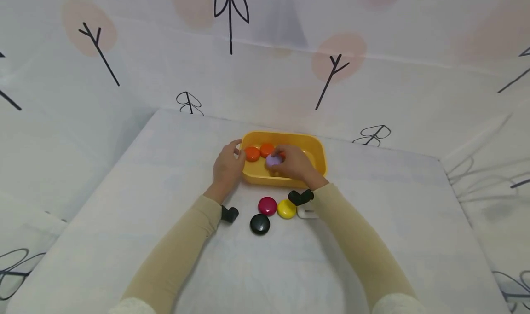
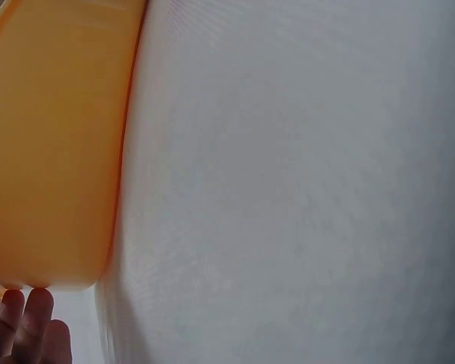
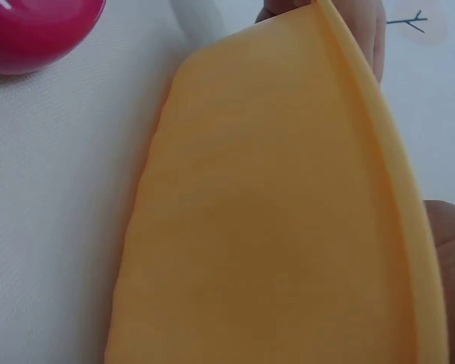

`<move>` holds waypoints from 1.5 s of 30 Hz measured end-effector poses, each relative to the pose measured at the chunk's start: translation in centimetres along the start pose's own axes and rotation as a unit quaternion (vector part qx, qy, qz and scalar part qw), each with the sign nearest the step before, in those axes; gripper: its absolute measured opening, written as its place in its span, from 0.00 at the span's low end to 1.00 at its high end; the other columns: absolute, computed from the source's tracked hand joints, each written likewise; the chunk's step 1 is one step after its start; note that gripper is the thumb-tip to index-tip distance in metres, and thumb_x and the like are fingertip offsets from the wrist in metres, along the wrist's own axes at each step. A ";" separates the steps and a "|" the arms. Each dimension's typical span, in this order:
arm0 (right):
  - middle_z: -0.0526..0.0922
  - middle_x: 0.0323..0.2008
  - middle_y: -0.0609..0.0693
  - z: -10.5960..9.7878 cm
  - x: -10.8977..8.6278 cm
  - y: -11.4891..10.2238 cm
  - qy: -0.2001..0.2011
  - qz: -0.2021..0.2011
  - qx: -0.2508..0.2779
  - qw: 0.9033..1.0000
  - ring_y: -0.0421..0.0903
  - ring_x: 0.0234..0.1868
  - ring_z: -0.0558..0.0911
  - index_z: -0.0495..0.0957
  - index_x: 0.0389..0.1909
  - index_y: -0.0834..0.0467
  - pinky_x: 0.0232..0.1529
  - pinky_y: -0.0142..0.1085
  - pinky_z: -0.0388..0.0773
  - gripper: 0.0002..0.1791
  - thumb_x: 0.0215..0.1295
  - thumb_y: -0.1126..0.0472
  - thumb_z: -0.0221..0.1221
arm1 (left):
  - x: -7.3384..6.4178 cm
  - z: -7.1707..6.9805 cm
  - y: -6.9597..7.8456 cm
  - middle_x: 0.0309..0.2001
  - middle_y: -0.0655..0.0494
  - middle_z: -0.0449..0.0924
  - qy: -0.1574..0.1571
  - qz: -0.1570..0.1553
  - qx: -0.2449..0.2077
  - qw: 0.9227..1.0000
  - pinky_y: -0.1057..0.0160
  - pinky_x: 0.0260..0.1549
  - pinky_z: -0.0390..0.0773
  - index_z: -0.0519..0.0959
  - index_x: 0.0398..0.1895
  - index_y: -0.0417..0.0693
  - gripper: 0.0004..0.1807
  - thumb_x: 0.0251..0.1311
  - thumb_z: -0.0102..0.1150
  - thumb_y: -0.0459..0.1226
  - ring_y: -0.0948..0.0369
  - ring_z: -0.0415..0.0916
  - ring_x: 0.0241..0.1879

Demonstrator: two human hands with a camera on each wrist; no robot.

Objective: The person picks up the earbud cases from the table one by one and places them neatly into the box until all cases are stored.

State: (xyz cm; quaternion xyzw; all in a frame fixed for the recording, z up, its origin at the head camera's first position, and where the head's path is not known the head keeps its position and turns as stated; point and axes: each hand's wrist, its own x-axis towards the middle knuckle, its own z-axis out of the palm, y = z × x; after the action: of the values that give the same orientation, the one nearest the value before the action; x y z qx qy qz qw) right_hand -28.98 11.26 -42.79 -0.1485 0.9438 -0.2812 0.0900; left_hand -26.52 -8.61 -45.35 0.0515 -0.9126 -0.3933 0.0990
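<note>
A yellow plastic tray (image 1: 265, 180) lies on the table, with orange round pieces (image 1: 252, 154) inside it. My left hand (image 1: 229, 165) grips the tray's left end, the thumb by the rim and the fingertips (image 2: 38, 299) against the outer wall. Inside the tray my right hand (image 1: 295, 161) pinches a light purple round piece (image 1: 272, 160) between thumb and fingers. Part of another orange piece shows beside those fingers. From the right wrist, the tray's wall (image 3: 243, 197) hides most of the right hand and all of the purple piece.
In front of the tray lie a crimson round piece (image 1: 267, 206), a yellow one (image 1: 286, 209) and a black one (image 1: 260, 224). A white piece (image 1: 307, 211) is partly hidden under the right wrist. Patterned white cloth (image 1: 265, 74) rises behind the table.
</note>
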 end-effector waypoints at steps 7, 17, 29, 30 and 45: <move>0.74 0.42 0.43 -0.9 -0.6 -0.3 0.010 -0.008 -0.020 1.000 0.44 0.42 0.71 0.73 0.41 0.47 0.45 0.38 0.70 0.19 0.46 0.49 0.63 | -0.1 0.0 -0.1 0.40 0.58 0.71 0.004 0.003 -0.002 1.000 0.64 0.31 0.71 0.64 0.59 0.60 0.24 0.56 0.39 0.49 0.61 0.68 0.32; 0.74 0.40 0.42 -1.6 -2.0 -1.0 0.036 -0.040 -0.037 0.998 0.43 0.36 0.72 0.73 0.40 0.46 0.38 0.35 0.71 0.17 0.47 0.50 0.62 | -0.2 0.2 -0.2 0.39 0.59 0.70 0.009 0.008 -0.003 1.000 0.64 0.32 0.72 0.64 0.58 0.60 0.24 0.57 0.39 0.49 0.61 0.67 0.32; 0.74 0.41 0.42 -2.5 -4.5 -2.3 0.055 -0.097 -0.036 0.993 0.44 0.37 0.76 0.73 0.40 0.49 0.37 0.34 0.73 0.19 0.46 0.51 0.63 | 0.0 0.3 -0.2 0.37 0.57 0.71 0.019 0.023 0.007 1.000 0.64 0.27 0.68 0.66 0.57 0.58 0.23 0.56 0.40 0.47 0.59 0.68 0.29; 0.74 0.41 0.42 -2.6 -4.7 -2.4 0.056 -0.102 -0.037 0.992 0.44 0.37 0.76 0.73 0.40 0.49 0.37 0.34 0.73 0.18 0.46 0.51 0.63 | 0.0 0.3 -0.2 0.37 0.57 0.71 0.020 0.023 0.007 0.999 0.64 0.27 0.68 0.66 0.57 0.58 0.23 0.56 0.40 0.47 0.59 0.68 0.30; 0.74 0.36 0.39 -3.0 -7.5 -3.2 0.027 -0.112 -0.035 0.993 0.44 0.37 0.74 0.73 0.37 0.46 0.36 0.32 0.73 0.15 0.46 0.51 0.63 | -0.2 0.1 -0.1 0.40 0.57 0.71 0.000 0.006 -0.004 1.000 0.63 0.34 0.71 0.64 0.59 0.59 0.24 0.57 0.39 0.48 0.59 0.67 0.33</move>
State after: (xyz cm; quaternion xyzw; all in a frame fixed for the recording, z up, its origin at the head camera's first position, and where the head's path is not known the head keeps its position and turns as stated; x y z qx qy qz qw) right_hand -21.92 12.72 -37.94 -0.2489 0.9326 -0.2600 0.0268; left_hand -26.32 -8.59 -45.51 0.0458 -0.9114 -0.3963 0.1012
